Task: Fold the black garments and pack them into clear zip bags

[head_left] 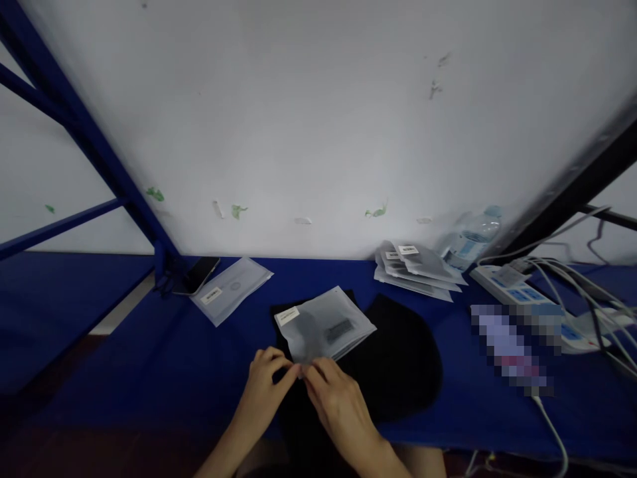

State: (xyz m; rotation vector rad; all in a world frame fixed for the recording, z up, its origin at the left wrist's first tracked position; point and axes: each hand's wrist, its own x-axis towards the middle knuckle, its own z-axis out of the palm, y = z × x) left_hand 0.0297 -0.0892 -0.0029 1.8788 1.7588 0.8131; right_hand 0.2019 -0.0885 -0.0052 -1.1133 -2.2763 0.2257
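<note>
A frosted plastic zip bag (pixel 323 325) lies tilted on black fabric (pixel 403 358), with a white label at its upper left corner and a dark patch showing through. My left hand (pixel 266 385) is closed at the bag's near corner, thumb and index finger pinched together. Right beside it, my right hand (pixel 341 405) pinches the same near corner, its fingertips almost touching the left thumb. Both sets of fingers hide the bit of the bag they hold. Part of the black fabric spreads to the right of the bag and hangs toward my lap.
On the blue table (pixel 194 372), another frosted bag (pixel 236 289) lies left beside a dark phone (pixel 202 273). Several stacked bags (pixel 418 269) sit back right near a water bottle (pixel 475 239). A power strip (pixel 527 302) with cables and a pixelated device (pixel 510 348) are at right.
</note>
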